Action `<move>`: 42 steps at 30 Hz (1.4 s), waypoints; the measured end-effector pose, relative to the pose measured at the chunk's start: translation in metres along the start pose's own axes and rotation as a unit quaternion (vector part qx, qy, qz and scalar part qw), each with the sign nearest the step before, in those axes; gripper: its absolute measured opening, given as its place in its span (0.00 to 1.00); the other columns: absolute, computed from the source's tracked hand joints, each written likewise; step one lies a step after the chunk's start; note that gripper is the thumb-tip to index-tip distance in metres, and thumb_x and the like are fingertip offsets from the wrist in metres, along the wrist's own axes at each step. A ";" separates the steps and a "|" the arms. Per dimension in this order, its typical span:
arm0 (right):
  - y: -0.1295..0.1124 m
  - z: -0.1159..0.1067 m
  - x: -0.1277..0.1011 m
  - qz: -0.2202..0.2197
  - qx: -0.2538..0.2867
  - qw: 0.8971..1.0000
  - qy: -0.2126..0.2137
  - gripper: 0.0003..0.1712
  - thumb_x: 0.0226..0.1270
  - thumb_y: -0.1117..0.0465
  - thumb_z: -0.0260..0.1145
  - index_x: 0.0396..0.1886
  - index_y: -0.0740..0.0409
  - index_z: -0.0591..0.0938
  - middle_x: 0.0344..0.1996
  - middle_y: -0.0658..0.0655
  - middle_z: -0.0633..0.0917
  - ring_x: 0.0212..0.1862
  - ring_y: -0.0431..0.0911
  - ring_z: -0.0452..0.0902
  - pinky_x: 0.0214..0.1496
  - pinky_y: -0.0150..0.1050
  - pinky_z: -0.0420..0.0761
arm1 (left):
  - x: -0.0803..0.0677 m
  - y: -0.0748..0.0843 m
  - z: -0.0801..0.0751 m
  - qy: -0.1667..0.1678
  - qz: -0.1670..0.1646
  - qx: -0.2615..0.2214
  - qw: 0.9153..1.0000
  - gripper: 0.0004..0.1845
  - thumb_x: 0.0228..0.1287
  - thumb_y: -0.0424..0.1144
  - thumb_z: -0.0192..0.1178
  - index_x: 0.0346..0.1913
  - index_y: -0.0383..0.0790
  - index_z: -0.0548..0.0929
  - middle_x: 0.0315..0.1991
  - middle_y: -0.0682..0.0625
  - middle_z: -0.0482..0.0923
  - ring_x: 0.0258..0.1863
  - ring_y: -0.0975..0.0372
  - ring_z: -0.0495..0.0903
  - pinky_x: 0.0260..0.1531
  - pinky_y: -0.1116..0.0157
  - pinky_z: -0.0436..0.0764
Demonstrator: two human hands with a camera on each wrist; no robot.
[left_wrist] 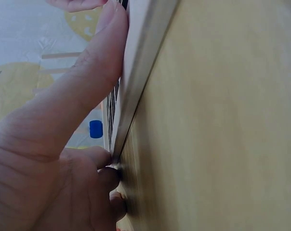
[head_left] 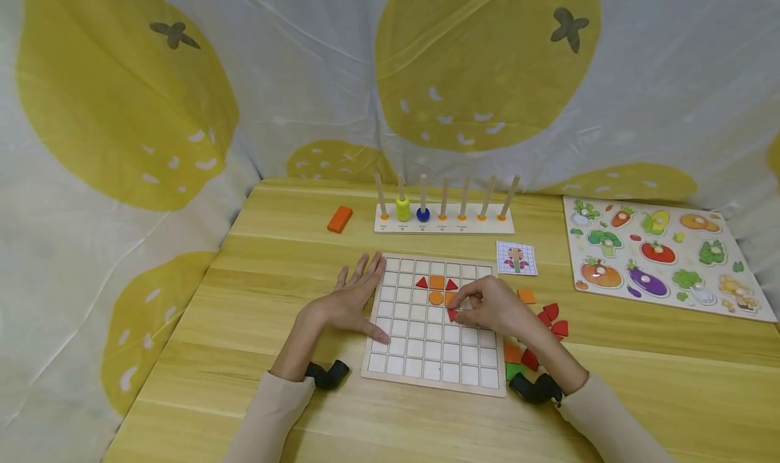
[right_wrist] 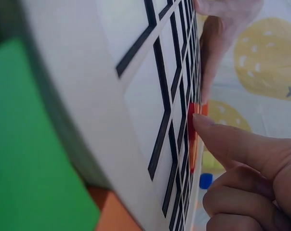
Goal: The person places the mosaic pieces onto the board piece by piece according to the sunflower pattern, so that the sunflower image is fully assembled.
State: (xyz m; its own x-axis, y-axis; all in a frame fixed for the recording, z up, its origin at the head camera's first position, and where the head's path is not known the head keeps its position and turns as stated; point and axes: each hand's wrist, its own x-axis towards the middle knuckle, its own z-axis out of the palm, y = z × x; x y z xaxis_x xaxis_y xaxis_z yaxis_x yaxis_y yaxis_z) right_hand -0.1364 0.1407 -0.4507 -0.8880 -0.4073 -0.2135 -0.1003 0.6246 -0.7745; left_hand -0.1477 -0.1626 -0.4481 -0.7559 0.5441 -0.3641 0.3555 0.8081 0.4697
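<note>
Wooden grid board (head_left: 432, 382) lies flat near the middle of the tabletop (head_left: 201, 355), its near edge toward the person. The left hand (head_left: 350, 304) is spread wide over the board's left edge, thumb resting on the frame and fingers along the side; it grips nothing. The right hand (head_left: 492, 306) is bent in, thumb and forefinger closed about a red tile (head_left: 452, 315) low on the grid, the other fingers curled under. Just above that tile, two red triangles (head_left: 422, 283) flank an orange square (head_left: 437, 282), with an orange disc (head_left: 436, 298) below the square and another orange tile (head_left: 449, 298) partly hidden by the right hand.

Beside the board's right edge lie loose red tiles (head_left: 560, 328), an orange square tile (head_left: 526, 296) and a green tile (head_left: 515, 371). A flower pattern card (head_left: 516, 252) sits near the board's far right corner. Along the tabletop's far edge stand a peg rack (head_left: 487, 227), carrying yellow rings (head_left: 403, 210) and a blue bead (head_left: 423, 214), and, left of it, an orange block (head_left: 340, 219). Toward the far right lies a vegetable puzzle (head_left: 687, 252).
</note>
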 end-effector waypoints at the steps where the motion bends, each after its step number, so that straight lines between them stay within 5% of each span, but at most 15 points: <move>1: 0.000 0.000 0.000 0.000 0.002 1.000 -0.001 0.06 0.51 0.61 0.77 0.30 0.47 0.89 0.09 0.47 0.59 0.15 0.39 0.51 0.21 0.29 0.57 | 0.000 0.000 0.000 0.000 0.000 0.001 1.000 0.76 0.39 0.68 0.71 0.76 0.41 0.26 0.77 0.47 0.17 0.76 0.50 0.19 0.72 0.41 0.27; 29: -0.003 -0.001 -0.001 -0.004 0.004 1.000 -0.001 0.06 0.52 0.60 0.76 0.32 0.48 0.90 0.09 0.46 0.62 0.16 0.39 0.52 0.20 0.29 0.55 | 0.001 0.000 0.001 -0.004 -0.006 -0.002 1.000 0.76 0.39 0.68 0.71 0.75 0.42 0.26 0.77 0.47 0.17 0.76 0.50 0.19 0.72 0.41 0.26; 42: 0.044 -0.049 -0.035 0.010 -0.023 0.998 0.050 0.09 0.57 0.55 0.73 0.38 0.47 0.89 0.14 0.47 0.63 0.17 0.37 0.55 0.19 0.31 0.59 | 0.001 0.000 0.001 0.001 0.000 -0.004 1.000 0.76 0.40 0.66 0.72 0.76 0.41 0.26 0.77 0.46 0.18 0.76 0.49 0.19 0.72 0.39 0.27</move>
State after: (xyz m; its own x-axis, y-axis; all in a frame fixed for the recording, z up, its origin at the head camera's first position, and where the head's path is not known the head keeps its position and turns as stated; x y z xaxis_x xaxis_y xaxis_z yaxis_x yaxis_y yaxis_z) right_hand -0.1315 0.2156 -0.4480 -0.9301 -0.3277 -0.1659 -0.1008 0.6621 -0.7426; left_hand -0.1481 -0.1621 -0.4489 -0.7572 0.5435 -0.3624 0.3506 0.8062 0.4765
